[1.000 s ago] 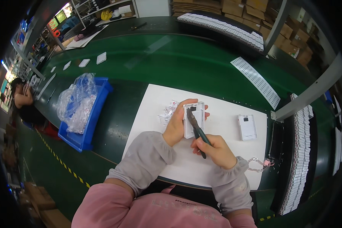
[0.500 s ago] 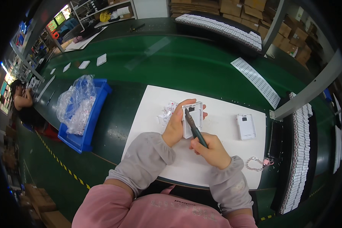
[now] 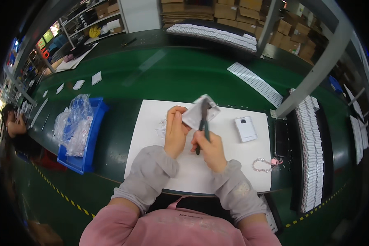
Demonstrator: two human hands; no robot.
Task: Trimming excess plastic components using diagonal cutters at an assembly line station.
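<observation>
Above a white board (image 3: 151,164), a shallow white plastic case (image 3: 194,116) is tilted and blurred by motion. My left hand (image 3: 176,133) has its fingers curled against the case's left edge and holds it. Closed round the dark green handles of a pair of cutting pliers (image 3: 206,134) is my right hand (image 3: 211,151). The jaws reach to the case's dark opening at its upper end; what they grip there is too blurred to tell. Small white bits (image 3: 161,130) lie left of my left hand. Another white case (image 3: 246,129) with a dark square window rests on the board's right.
A blue bin (image 3: 95,137) with plastic bags of small parts stands left. A bead strap (image 3: 261,165) lies on the board's right. Stacked white pieces fill a black tray (image 3: 299,164) at right and another at back. A metal post (image 3: 315,69) rises at right. A co-worker (image 3: 15,127) sits far left.
The case has turned and tilted upward in my hands, and the pliers now stand more upright. The whole view has shifted, so the bench things appear farther left.
</observation>
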